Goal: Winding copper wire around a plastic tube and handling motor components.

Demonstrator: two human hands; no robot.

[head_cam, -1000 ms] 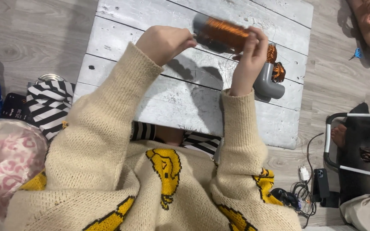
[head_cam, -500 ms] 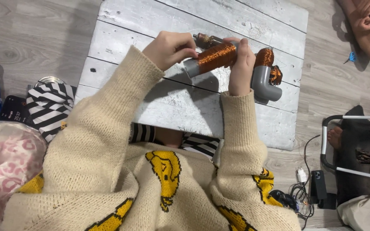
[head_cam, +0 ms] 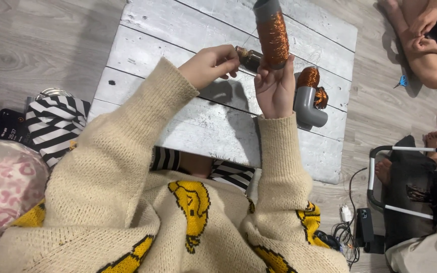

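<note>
Right hand (head_cam: 275,91) clamps the grey tube wound with copper wire (head_cam: 271,31) upright, long axis vertical; left hand (head_cam: 209,64) pinches a small dark spool (head_cam: 249,56) above the desk (head_cam: 188,116).

Grey tube (head_cam: 271,30) wound with copper wire, held upright above board.

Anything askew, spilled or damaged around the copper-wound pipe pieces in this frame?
Nothing stands out. The right hand holds a copper-wound grey tube upright, the left hand pinches near a small dark spool, and a wound pipe elbow rests on the board.
</note>
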